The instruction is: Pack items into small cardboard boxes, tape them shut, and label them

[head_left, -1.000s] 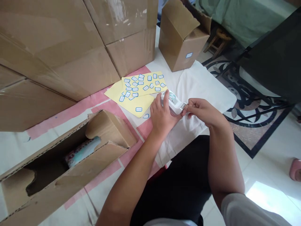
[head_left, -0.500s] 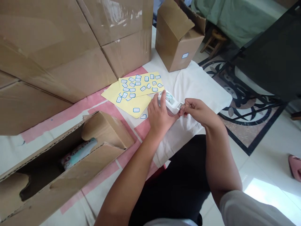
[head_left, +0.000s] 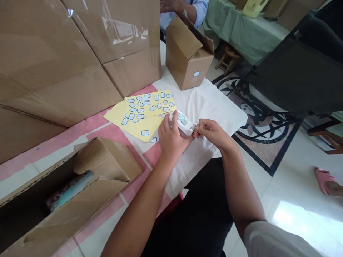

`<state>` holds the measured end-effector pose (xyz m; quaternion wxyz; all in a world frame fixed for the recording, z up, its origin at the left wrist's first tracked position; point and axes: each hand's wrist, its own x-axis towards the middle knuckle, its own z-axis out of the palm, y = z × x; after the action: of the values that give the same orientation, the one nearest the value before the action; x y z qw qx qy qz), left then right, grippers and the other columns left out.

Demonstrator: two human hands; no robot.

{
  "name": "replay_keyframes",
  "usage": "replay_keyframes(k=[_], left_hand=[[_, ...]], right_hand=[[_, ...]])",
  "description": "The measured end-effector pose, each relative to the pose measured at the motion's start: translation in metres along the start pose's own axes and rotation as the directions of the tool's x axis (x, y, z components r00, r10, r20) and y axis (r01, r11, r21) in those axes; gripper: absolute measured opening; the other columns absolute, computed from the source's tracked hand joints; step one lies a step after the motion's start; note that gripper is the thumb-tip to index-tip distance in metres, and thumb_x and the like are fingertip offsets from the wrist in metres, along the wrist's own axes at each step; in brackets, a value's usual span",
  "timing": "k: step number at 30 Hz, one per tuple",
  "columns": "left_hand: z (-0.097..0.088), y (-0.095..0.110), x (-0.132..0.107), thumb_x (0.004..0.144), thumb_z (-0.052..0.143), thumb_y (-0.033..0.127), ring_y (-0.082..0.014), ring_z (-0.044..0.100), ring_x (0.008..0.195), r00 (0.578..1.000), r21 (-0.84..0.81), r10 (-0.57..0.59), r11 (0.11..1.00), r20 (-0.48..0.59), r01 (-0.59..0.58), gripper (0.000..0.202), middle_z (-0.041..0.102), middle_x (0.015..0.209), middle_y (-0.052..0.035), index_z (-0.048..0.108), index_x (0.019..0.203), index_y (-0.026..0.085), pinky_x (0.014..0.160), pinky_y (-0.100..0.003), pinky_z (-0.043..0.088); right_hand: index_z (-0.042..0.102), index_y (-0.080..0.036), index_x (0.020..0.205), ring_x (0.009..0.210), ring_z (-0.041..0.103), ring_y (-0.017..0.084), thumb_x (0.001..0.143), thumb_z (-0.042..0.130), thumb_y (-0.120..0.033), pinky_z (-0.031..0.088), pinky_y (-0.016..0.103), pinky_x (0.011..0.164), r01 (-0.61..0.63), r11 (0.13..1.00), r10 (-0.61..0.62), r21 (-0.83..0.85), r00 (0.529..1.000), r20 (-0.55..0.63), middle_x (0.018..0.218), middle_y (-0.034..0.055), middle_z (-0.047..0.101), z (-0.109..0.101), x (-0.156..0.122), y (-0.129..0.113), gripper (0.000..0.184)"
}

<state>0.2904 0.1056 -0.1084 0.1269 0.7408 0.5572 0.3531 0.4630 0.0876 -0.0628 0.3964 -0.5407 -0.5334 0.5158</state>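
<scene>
My left hand (head_left: pixel 171 137) is wrapped around a small white packet (head_left: pixel 184 122) with a green print, held just above the white cloth (head_left: pixel 214 103). My right hand (head_left: pixel 210 132) pinches the packet's near end, fingers closed on a small label there. Just left of the hands lie two yellow backing sheets (head_left: pixel 139 125) with several small blue-edged white stickers (head_left: pixel 144 103) on them. One loose sticker (head_left: pixel 153 140) lies on the floor mat by my left hand.
Large taped cardboard boxes (head_left: pixel 80 53) stand at the left and back. An open box (head_left: pixel 61 192) with a wrapped item inside lies at the lower left. A small open box (head_left: pixel 187 57) stands behind the cloth. Another person's sleeve (head_left: pixel 187 7) and a pink slipper (head_left: pixel 325 180) show.
The view has swung up and to the right, so everything sits lower and further left in the picture. Both hands keep their hold on the packet, with little movement between them.
</scene>
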Motion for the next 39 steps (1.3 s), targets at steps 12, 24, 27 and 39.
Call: replay_keyframes(k=[12, 24, 27, 39], left_hand=[[-0.0011, 0.0007, 0.0004, 0.074, 0.077, 0.065, -0.039, 0.05, 0.137, 1.0, -0.022, -0.006, 1.0, 0.01, 0.006, 0.104, 0.049, 0.151, -0.0237, 0.04, 0.154, 0.011, 0.112, -0.051, 0.041], [-0.0007, -0.0002, 0.0003, 0.079, 0.07, 0.071, -0.0392, 0.05, 0.136, 1.0, -0.036, -0.001, 0.999, 0.004, 0.001, 0.1, 0.049, 0.151, -0.0235, 0.041, 0.153, 0.011, 0.111, -0.052, 0.041], [-0.001, -0.0005, 0.0001, 0.078, 0.07, 0.07, -0.0395, 0.05, 0.137, 1.0, -0.031, -0.003, 1.0, 0.014, 0.004, 0.1, 0.049, 0.151, -0.0233, 0.041, 0.153, 0.012, 0.112, -0.052, 0.041], [-0.0008, -0.0007, -0.0005, 0.078, 0.071, 0.069, -0.0398, 0.049, 0.137, 1.0, -0.028, 0.0, 1.0, 0.009, 0.001, 0.1, 0.048, 0.151, -0.0244, 0.04, 0.154, 0.012, 0.112, -0.052, 0.041]], right_hand=[[0.044, -0.021, 0.066, 0.058, 0.055, 0.011, 0.081, 0.077, -0.025, 0.036, 0.025, 0.057, -0.123, 0.969, 0.122, 0.212, 0.992, 0.014, 0.072, 0.0047, 0.074, -0.0024, 0.0008, 0.0076, 0.037], [0.04, -0.021, 0.062, 0.041, 0.029, 0.003, 0.077, 0.078, -0.022, 0.015, 0.027, 0.048, -0.216, 0.92, 0.208, 0.328, 0.976, 0.06, 0.067, 0.0055, 0.072, -0.001, 0.0028, 0.0019, 0.041], [0.04, -0.021, 0.063, 0.041, 0.028, 0.003, 0.077, 0.078, -0.022, 0.013, 0.027, 0.048, -0.22, 0.917, 0.211, 0.332, 0.975, 0.062, 0.066, 0.0048, 0.071, -0.0011, 0.0032, 0.0022, 0.041], [0.038, -0.022, 0.061, 0.045, 0.033, 0.006, 0.076, 0.073, -0.02, 0.015, 0.027, 0.049, -0.165, 0.946, 0.161, 0.28, 0.986, 0.039, 0.065, 0.0047, 0.07, -0.0006, 0.0043, 0.0031, 0.038]])
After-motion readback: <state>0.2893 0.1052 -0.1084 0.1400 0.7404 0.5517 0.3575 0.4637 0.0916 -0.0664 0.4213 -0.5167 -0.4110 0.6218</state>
